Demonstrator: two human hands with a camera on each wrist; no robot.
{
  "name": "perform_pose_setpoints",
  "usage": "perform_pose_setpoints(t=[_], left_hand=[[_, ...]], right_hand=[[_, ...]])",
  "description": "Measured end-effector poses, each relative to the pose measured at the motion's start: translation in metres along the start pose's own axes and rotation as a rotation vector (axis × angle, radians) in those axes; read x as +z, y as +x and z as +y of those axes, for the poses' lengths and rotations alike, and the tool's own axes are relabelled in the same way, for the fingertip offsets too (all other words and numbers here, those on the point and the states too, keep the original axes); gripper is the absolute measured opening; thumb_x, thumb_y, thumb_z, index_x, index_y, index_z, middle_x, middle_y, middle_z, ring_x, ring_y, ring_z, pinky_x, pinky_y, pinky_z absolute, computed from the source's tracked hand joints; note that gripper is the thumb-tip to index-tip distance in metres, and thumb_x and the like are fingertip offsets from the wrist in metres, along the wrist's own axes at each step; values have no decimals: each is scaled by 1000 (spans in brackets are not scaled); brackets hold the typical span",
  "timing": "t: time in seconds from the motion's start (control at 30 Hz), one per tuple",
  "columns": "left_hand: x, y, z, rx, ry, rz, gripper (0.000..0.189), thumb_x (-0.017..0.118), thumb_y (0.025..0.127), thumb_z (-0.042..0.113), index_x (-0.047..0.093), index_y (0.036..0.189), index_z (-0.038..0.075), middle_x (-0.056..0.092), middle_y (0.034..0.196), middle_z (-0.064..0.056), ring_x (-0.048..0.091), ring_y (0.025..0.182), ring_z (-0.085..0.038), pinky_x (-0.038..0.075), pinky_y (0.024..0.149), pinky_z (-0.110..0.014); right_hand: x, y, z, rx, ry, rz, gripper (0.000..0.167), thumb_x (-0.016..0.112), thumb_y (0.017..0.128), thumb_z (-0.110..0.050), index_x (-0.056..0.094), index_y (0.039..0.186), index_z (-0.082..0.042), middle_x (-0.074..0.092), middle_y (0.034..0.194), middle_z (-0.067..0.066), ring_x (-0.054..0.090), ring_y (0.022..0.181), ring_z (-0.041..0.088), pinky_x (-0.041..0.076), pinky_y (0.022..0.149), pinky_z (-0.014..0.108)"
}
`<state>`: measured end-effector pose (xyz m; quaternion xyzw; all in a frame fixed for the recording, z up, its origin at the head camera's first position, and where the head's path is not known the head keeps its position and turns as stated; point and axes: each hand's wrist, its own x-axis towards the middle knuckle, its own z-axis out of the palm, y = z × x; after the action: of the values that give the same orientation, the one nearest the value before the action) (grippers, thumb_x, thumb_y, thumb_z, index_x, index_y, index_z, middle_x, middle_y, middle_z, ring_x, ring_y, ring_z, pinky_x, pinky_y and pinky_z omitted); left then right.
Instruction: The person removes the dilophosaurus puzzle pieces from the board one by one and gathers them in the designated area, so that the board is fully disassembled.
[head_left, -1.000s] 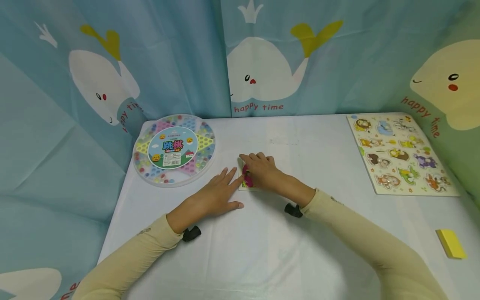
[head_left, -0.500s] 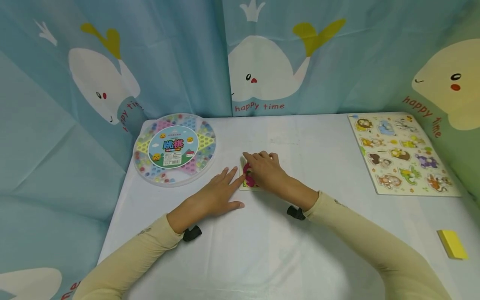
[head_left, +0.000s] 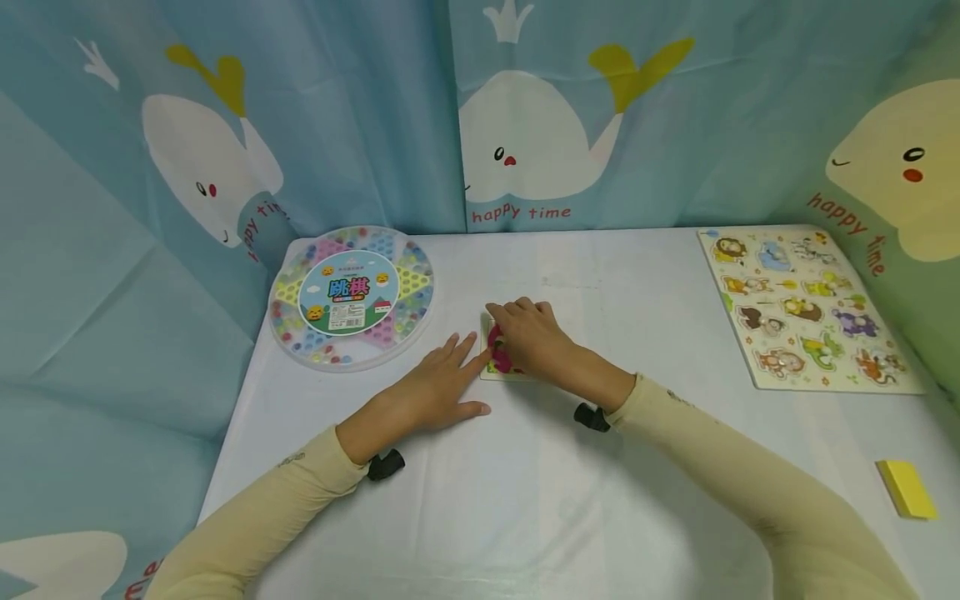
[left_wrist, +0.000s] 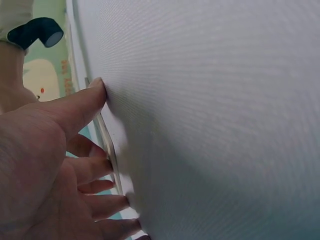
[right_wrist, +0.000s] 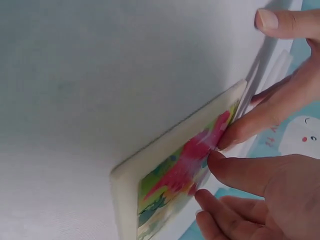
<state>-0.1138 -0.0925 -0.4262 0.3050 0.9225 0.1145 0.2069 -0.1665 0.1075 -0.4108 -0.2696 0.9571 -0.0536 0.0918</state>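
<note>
Although the left hand [head_left: 433, 390], fingers spread, touched the board [right_wrist: 170, 144], whether the right hand [head_left: 536, 342] gripped was unclear; uneven pressing risked skidding it.

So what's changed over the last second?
Barely anything: the right hand shifted slightly rightward over the small board, baring a bit more pink. No visible grab or release. Left hand stayed spread against the board; checkers set, animal board and yellow block stayed put.
</note>
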Motion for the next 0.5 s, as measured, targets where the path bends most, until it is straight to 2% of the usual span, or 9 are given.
perform_pose_setpoints(t=[0.17, 0.27, 0.4, 0.5], left_hand=[[2, 2, -1, 10, 7, 6, 85, 60, 104, 56, 26, 169, 13, 12, 176, -20, 11, 161, -46, 22, 129, -56], [3, 3, -1, 13, 15, 12, 85, 60, 104, 56, 28, 168, 12, 12, 176, -21, 12, 161, -47, 24, 129, -56], [3, 3, -2, 11, 23, 16, 85, 60, 104, 57, 28, 168, 11, 13, 176, -21, 13, 161, -47, 25, 128, -56], [2, 2, -2, 9, 21, 18, 85, 61, 104, 56, 28, 168, 12, 14, 176, -21, 13, 161, -47, 25, 128, -57]], right_hand=[[-3, 8, 1, 52, 40, -106, 64, 72, 102, -21, 44, 158, -8, 55, 152, 14, 43, 145, 38, 36, 115, 62], [-3, 9, 0, 46, 66, -145, 62, 71, 102, -18, 44, 157, -9, 54, 152, 14, 42, 146, 38, 34, 116, 63], [-1, 8, 0, 21, 69, -129, 62, 71, 101, -14, 45, 157, -8, 56, 150, 14, 43, 144, 38, 34, 114, 64], [0, 6, 0, 26, 55, -77, 64, 74, 100, -16, 46, 157, -9, 57, 150, 13, 45, 143, 37, 34, 114, 64]])
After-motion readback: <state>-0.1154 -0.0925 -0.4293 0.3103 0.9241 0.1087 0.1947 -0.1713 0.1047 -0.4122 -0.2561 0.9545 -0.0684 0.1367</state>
